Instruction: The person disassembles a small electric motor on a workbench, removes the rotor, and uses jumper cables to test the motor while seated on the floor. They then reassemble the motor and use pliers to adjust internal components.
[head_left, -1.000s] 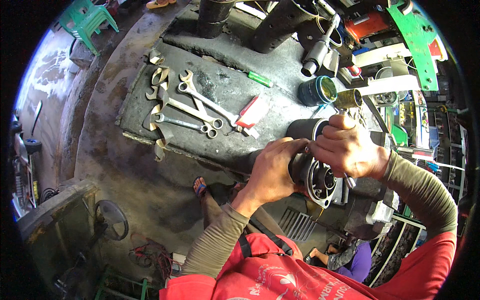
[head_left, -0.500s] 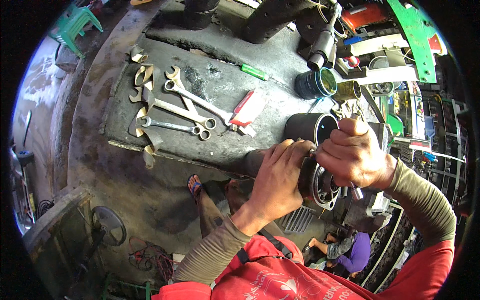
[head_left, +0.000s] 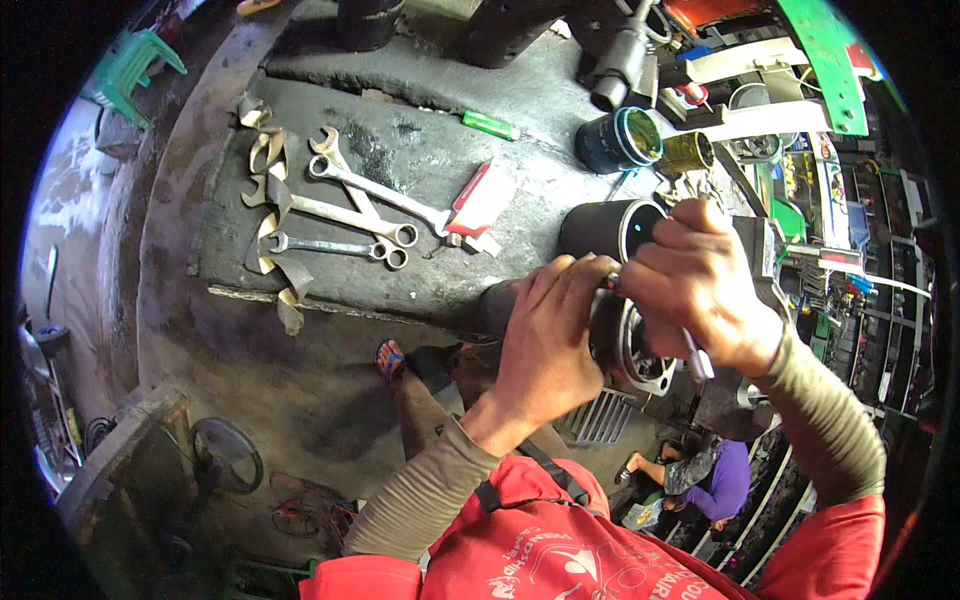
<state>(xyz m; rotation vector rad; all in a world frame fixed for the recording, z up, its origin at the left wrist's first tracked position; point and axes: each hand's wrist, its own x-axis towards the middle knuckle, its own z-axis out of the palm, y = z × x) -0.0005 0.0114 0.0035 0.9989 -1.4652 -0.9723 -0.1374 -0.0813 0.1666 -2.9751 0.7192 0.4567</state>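
Right hand (head_left: 700,285): closed on a silver tool (head_left: 699,358); left hand (head_left: 555,330): curled round a dark metal housing (head_left: 632,355), between the hands, near a black cylinder (head_left: 590,232). Step, I judge from afar: working the tool at the housing's rim (contact hidden from me); next move calls for steady left bracing. Outward: bench (head_left: 420,290), loose wrenches (head_left: 380,192)

Wrenches (head_left: 385,196) on workbench (head_left: 450,280), packet (head_left: 488,200) to their right, machine part (head_left: 622,345) between hands (head_left: 552,345)
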